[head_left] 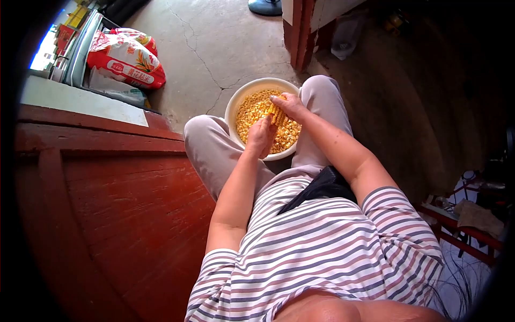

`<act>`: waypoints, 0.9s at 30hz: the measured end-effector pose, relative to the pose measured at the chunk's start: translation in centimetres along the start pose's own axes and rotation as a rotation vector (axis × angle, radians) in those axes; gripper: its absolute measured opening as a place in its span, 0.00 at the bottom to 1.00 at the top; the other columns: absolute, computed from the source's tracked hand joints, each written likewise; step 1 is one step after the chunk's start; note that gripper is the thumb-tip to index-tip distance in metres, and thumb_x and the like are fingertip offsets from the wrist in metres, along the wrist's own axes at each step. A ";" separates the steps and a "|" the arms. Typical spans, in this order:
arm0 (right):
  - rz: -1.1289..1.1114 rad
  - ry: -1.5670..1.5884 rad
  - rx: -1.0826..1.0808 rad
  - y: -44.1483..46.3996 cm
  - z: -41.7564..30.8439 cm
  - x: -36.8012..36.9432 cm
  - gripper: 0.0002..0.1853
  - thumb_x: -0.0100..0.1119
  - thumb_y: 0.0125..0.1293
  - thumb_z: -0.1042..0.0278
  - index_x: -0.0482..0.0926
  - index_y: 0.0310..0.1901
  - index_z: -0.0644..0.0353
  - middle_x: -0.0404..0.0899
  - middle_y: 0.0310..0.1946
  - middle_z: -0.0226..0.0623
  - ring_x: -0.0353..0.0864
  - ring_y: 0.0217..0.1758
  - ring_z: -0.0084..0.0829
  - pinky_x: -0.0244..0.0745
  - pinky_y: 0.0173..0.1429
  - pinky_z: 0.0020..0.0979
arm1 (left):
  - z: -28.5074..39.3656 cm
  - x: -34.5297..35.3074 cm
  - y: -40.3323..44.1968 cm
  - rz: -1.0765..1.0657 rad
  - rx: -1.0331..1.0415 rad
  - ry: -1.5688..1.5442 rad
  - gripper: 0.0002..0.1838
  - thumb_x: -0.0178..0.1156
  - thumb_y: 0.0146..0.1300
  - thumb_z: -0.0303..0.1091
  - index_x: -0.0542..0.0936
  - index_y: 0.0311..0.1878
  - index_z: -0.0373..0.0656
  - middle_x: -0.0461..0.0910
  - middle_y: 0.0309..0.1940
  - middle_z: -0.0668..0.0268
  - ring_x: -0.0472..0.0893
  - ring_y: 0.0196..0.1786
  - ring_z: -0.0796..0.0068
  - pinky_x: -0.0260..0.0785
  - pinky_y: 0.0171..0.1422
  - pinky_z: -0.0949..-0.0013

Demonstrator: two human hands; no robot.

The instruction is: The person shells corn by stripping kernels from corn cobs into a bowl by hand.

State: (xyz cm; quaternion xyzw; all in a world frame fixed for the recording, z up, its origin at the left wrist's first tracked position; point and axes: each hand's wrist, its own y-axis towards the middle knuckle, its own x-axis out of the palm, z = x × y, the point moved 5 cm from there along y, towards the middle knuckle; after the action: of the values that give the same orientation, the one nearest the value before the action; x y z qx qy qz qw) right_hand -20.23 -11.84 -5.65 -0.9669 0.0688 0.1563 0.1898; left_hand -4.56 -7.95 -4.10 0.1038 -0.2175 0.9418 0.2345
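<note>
Between the person's knees, in pale trousers [211, 145], I see a cream round basin [230, 114] with loose corn kernels [252, 109] spread across it. One corn cob [277, 114], its yellow rows partly hidden by fingers, is held over the basin, a little right of its middle. The left hand [259, 137] comes in over the near edge, its grip pressed to the cob's near side. The right hand [293, 107] reaches from the right edge, its grip pinching the cob's far end, thumb on top. Beyond the left knee, a red-and-white printed bag [131, 60] sits well apart.
</note>
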 end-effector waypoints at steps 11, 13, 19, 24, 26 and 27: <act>0.016 -0.093 -0.063 0.4 0.6 0.9 0.36 0.61 0.52 0.41 0.74 0.50 0.68 0.79 0.34 0.41 0.77 0.35 0.27 0.73 0.38 0.26 | 1.2 0.4 -0.7 0.149 -0.060 0.356 0.21 0.53 0.62 0.51 0.74 0.35 0.38 0.73 0.21 0.63 0.74 0.21 0.74 0.67 0.21 0.70; 0.043 -0.111 -0.064 -0.2 0.1 0.8 0.36 0.60 0.52 0.41 0.74 0.50 0.69 0.79 0.37 0.44 0.78 0.38 0.30 0.73 0.41 0.28 | 1.6 0.8 -1.1 0.171 -0.021 0.420 0.21 0.53 0.62 0.51 0.74 0.35 0.39 0.73 0.22 0.64 0.73 0.20 0.75 0.65 0.21 0.71; 0.075 -0.127 -0.053 -0.2 0.4 0.7 0.37 0.60 0.51 0.40 0.73 0.50 0.70 0.78 0.40 0.48 0.78 0.43 0.33 0.73 0.47 0.30 | 0.3 0.5 -0.6 0.164 -0.030 0.309 0.18 0.47 0.67 0.47 0.73 0.32 0.41 0.70 0.21 0.70 0.67 0.18 0.81 0.59 0.20 0.75; 0.074 -0.098 -0.044 -0.9 -0.6 0.3 0.37 0.60 0.50 0.40 0.74 0.50 0.70 0.79 0.38 0.49 0.79 0.39 0.32 0.74 0.41 0.29 | -0.1 0.6 -0.5 0.136 -0.027 -0.051 0.15 0.43 0.69 0.42 0.72 0.31 0.44 0.65 0.18 0.73 0.64 0.18 0.83 0.59 0.20 0.76; 0.007 -0.103 -0.007 -1.2 -0.9 0.3 0.41 0.57 0.50 0.38 0.71 0.52 0.72 0.73 0.49 0.57 0.73 0.55 0.43 0.66 0.59 0.34 | 0.2 0.5 -0.6 0.153 0.047 -0.065 0.14 0.44 0.69 0.42 0.72 0.31 0.44 0.64 0.18 0.73 0.63 0.17 0.82 0.59 0.20 0.76; 0.007 -0.103 -0.007 -1.2 -1.0 0.2 0.41 0.57 0.50 0.38 0.71 0.52 0.72 0.73 0.49 0.57 0.73 0.55 0.43 0.66 0.59 0.34 | 0.3 0.4 -0.5 0.153 0.047 -0.065 0.14 0.44 0.69 0.42 0.72 0.31 0.44 0.64 0.18 0.73 0.63 0.17 0.82 0.59 0.20 0.76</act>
State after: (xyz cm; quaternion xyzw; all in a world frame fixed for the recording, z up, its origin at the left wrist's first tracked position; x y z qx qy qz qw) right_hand -19.53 -11.15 -4.38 -0.9579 0.0616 0.2069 0.1891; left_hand -4.68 -7.51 -3.56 0.1228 -0.2100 0.9579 0.1523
